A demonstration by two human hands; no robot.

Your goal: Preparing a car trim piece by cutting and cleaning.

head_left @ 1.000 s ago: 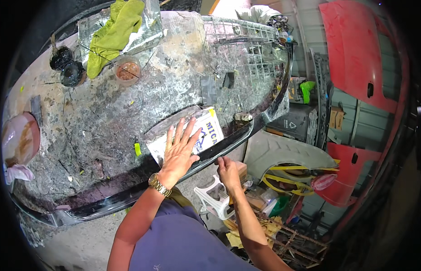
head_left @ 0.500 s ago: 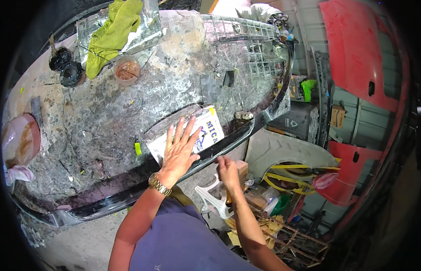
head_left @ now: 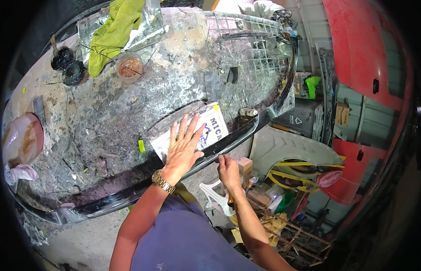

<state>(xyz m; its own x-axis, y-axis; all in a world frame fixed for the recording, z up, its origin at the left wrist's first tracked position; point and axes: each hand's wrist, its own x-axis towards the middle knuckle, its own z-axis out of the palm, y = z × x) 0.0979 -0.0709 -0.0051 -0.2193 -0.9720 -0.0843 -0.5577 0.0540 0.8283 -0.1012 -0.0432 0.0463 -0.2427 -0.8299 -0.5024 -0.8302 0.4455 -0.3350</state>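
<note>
My left hand (head_left: 183,151) lies open with fingers spread on a white printed sheet (head_left: 215,128), which rests near the front edge of the stained workbench (head_left: 111,122). Along that edge runs a long, glossy black curved part (head_left: 106,203). My right hand (head_left: 229,171) is closed against this part's outer edge, just right of my left hand; what it grips is mostly hidden, with a bit of yellowish handle (head_left: 230,198) showing under my wrist. A small yellow tab (head_left: 141,146) lies left of the sheet.
Dark pots (head_left: 74,72), a clear cup (head_left: 129,67), a green cloth (head_left: 106,43) and a pink object (head_left: 25,140) sit on the bench. Red panels (head_left: 357,49), a grey fender (head_left: 287,147), a white plastic stool (head_left: 212,198) and a rusty rack (head_left: 301,244) stand at right.
The whole view has shifted slightly, mostly rightward and upward in the picture. Both hands keep nearly the same pose against the sheet and the black part.
</note>
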